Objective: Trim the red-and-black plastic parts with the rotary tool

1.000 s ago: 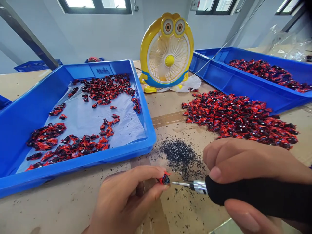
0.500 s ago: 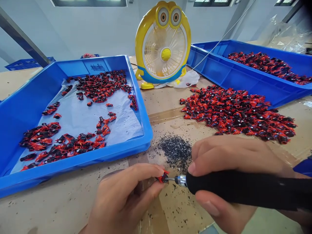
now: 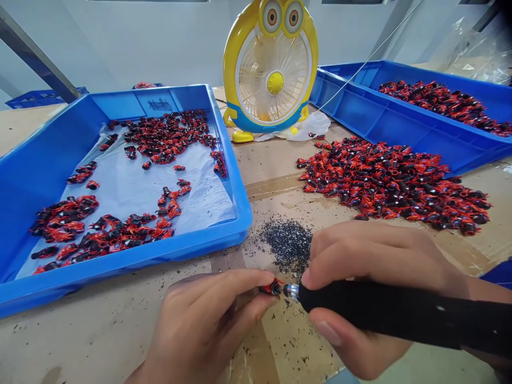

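Between the thumb and forefinger of my left hand is a small red and black plastic part. My right hand wraps round a black handheld rotary tool with a silver collar. The tool points left, and its tip meets the right end of the part; the bit itself is hardly visible. Black shavings lie heaped on the table just beyond my hands, with loose flecks scattered below them.
A blue tray with white lining and many similar parts stands at left. At right lies a heap of red and black parts before another blue tray. A yellow fan stands at the back. Brown board covers the table.
My right hand has moved slightly left, bringing the tool's collar close to the part; the thin bit between them shows less. The view has tilted down a little.
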`<state>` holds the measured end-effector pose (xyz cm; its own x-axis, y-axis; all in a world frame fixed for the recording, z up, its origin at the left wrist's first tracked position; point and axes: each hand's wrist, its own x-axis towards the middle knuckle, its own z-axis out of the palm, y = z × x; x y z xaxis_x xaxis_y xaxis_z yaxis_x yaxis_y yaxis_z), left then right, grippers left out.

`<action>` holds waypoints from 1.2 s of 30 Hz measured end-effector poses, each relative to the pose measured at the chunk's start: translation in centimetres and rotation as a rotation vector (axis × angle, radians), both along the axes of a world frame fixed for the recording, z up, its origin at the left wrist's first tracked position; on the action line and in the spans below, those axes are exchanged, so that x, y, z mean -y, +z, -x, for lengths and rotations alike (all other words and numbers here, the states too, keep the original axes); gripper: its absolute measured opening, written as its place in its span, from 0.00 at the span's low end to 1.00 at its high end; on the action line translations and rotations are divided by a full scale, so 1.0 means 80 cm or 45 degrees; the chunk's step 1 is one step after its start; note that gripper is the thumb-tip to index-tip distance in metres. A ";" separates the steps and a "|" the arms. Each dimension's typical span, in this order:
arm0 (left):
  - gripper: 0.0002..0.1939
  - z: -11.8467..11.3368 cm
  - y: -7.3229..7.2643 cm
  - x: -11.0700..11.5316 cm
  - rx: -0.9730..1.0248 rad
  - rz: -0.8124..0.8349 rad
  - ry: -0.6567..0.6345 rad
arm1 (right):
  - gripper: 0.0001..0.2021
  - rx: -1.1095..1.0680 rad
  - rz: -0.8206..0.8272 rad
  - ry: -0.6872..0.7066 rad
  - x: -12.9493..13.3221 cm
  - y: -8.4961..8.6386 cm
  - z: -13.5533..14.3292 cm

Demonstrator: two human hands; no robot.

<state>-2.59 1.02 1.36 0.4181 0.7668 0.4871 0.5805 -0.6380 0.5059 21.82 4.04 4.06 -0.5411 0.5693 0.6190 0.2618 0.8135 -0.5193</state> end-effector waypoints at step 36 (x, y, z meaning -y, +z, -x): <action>0.16 0.002 0.006 -0.002 -0.031 -0.038 -0.001 | 0.08 0.092 0.087 0.018 -0.006 0.005 -0.001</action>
<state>-2.71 1.16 1.81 0.4310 0.7515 0.4994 0.5918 -0.6532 0.4723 21.93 4.48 4.48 -0.5913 0.6007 0.5380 0.2892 0.7808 -0.5539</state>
